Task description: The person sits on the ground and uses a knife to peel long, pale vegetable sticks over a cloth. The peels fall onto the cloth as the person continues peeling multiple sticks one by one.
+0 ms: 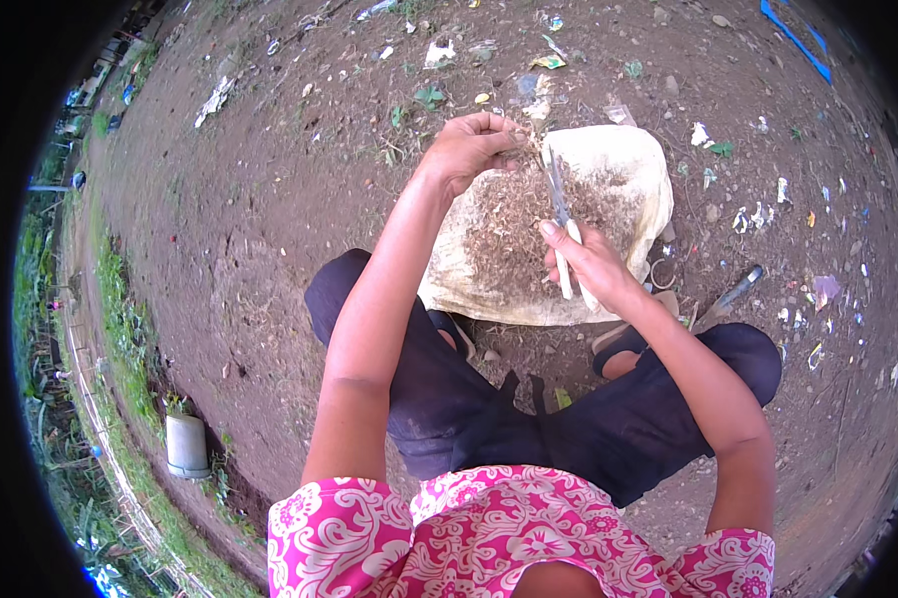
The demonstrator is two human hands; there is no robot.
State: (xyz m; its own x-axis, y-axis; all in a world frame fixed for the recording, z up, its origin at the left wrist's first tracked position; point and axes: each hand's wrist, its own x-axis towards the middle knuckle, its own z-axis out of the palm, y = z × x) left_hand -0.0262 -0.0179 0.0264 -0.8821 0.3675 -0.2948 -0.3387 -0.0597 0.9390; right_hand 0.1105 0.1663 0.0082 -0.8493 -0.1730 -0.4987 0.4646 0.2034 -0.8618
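Note:
Between the fingers of my left hand [479,149] is a small tuft of dry brown plant matter [530,142]. My right hand [591,261] grips a pair of scissors [560,196] by pale handles, its metal blades pointing away from me and reaching just right of the tuft. Whether the blades touch the tuft I cannot tell. Beneath both hands a whitish woven sack [647,161] lies on the ground. Dry brown clippings [512,232] are heaped and scattered over its middle.
Bare soil surrounds the sack, strewn with plastic scraps and stones. A knife-like tool [733,293] lies beyond my right knee. A whitish bucket [187,446] stands at the left near plants. A blue strip [796,41] lies at the far right. My bent knees flank the sack's near edge.

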